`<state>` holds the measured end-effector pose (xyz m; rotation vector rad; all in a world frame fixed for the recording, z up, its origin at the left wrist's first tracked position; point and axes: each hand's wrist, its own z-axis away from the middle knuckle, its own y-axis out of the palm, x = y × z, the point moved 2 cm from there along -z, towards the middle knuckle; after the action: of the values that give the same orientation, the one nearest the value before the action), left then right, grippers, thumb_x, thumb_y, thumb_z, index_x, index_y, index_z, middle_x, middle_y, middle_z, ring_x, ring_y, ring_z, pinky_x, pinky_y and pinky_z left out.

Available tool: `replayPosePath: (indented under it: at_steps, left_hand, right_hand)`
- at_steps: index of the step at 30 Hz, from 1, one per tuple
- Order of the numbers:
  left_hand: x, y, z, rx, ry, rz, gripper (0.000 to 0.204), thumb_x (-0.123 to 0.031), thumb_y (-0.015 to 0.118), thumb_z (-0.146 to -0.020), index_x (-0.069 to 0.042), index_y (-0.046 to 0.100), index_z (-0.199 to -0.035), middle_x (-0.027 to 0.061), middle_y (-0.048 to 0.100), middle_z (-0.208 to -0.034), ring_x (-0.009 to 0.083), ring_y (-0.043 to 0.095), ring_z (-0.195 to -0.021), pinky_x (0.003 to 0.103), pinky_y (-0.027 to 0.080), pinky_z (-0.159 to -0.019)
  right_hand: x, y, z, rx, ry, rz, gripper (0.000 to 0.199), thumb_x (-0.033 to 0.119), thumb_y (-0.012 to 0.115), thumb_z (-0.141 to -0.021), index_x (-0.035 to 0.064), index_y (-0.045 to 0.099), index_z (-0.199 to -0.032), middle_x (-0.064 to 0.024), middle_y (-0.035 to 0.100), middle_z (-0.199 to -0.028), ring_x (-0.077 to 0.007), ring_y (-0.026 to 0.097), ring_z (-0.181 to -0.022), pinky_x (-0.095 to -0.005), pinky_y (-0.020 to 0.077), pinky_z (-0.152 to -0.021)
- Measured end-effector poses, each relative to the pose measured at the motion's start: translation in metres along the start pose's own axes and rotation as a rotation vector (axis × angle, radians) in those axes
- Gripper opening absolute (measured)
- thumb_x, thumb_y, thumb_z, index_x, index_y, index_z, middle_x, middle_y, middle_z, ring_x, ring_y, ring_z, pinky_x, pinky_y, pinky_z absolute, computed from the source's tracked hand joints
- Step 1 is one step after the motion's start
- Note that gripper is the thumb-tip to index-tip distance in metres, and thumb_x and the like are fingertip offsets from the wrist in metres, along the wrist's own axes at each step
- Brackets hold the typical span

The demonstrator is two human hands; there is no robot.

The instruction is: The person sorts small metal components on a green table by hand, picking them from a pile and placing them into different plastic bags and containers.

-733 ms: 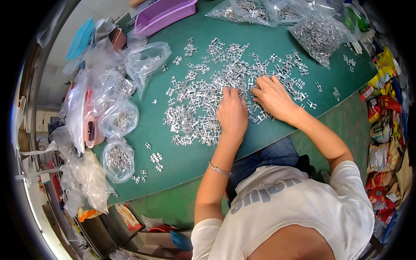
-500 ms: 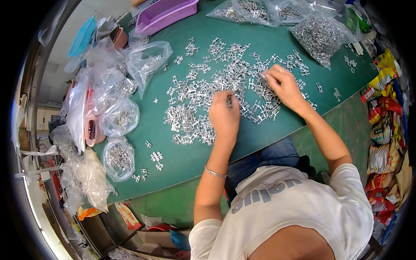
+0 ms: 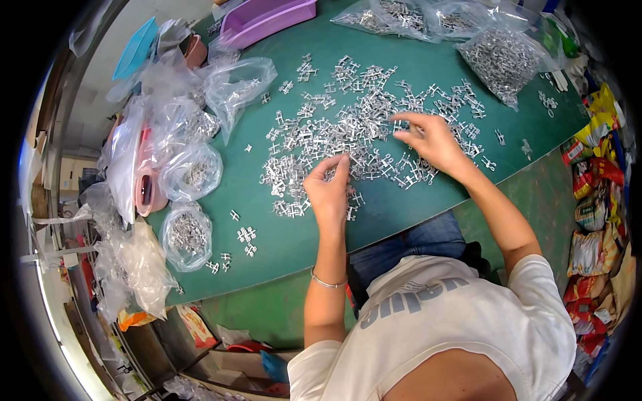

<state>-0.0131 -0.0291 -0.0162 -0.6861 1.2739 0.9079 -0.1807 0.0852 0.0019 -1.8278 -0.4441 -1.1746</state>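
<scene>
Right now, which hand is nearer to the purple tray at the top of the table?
Left. The left hand lies below the purple tray, in the near part of the metal pieces. The right hand is farther toward the right side.

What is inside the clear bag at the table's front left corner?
The clear bag holds a heap of small silvery metal parts like those spread on the green table. Its crumpled plastic blurs them; the heap hides the lower ones.

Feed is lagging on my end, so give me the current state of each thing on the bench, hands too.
left hand: fingers pinched at the edge of the metal parts
right hand: fingers spread over the parts
metal parts: loose, scattered across the green table
clear bags: open, partly filled with parts
purple tray: upright at the far edge
</scene>
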Motion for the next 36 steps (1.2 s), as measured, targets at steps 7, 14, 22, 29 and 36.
replayPosePath:
  at_steps: [7,14,22,29,36]
  left_hand:
    - [0.003,-0.004,0.005,0.003,-0.013,0.141,0.012,-0.009,0.064,-0.079,0.002,0.064,-0.085,0.0008,0.054,-0.061,0.0043,0.047,-0.048,0.017,0.039,-0.040]
    - [0.000,-0.007,0.014,0.053,-0.058,0.150,0.013,-0.008,0.061,-0.081,0.003,0.061,-0.087,0.0058,0.059,-0.069,0.0085,0.050,-0.053,0.020,0.040,-0.040]
    - [0.008,-0.018,0.023,0.058,-0.181,0.345,0.015,-0.012,0.057,-0.085,0.002,0.057,-0.091,0.0068,0.060,-0.074,0.0097,0.052,-0.055,0.020,0.042,-0.041]
    - [0.005,-0.014,0.027,0.052,-0.271,0.464,0.023,-0.016,0.054,-0.087,0.003,0.057,-0.099,0.0065,0.060,-0.080,0.0086,0.053,-0.060,0.020,0.042,-0.044]
    - [0.007,-0.023,0.026,0.075,-0.284,0.464,0.024,-0.011,0.056,-0.085,0.005,0.058,-0.102,0.0074,0.061,-0.082,0.0096,0.053,-0.062,0.021,0.043,-0.047]
  right_hand:
    - [-0.008,0.016,-0.015,-0.125,-0.257,0.422,0.022,0.017,0.064,-0.075,0.0055,0.063,-0.094,-0.0119,0.062,-0.082,-0.0290,0.060,-0.067,-0.0383,0.0460,-0.056]
    - [-0.010,-0.020,-0.006,-0.265,-0.113,0.533,0.018,0.017,0.063,-0.077,0.0033,0.064,-0.088,-0.0118,0.062,-0.077,-0.0251,0.058,-0.062,-0.0350,0.0460,-0.059]
    - [0.002,-0.026,-0.002,-0.255,0.106,0.477,0.019,0.017,0.063,-0.078,0.0003,0.063,-0.086,-0.0096,0.059,-0.066,-0.0171,0.052,-0.056,-0.0302,0.0416,-0.055]
    - [-0.013,-0.023,-0.009,-0.010,0.215,0.030,0.019,0.018,0.059,-0.083,-0.0008,0.061,-0.081,0.0017,0.056,-0.071,-0.0049,0.046,-0.069,-0.0230,0.0381,-0.062]
    - [0.017,0.006,-0.043,0.127,0.527,-0.510,0.022,0.018,0.060,-0.082,-0.0025,0.064,-0.089,-0.0029,0.062,-0.075,-0.0102,0.055,-0.067,-0.0250,0.0442,-0.064]
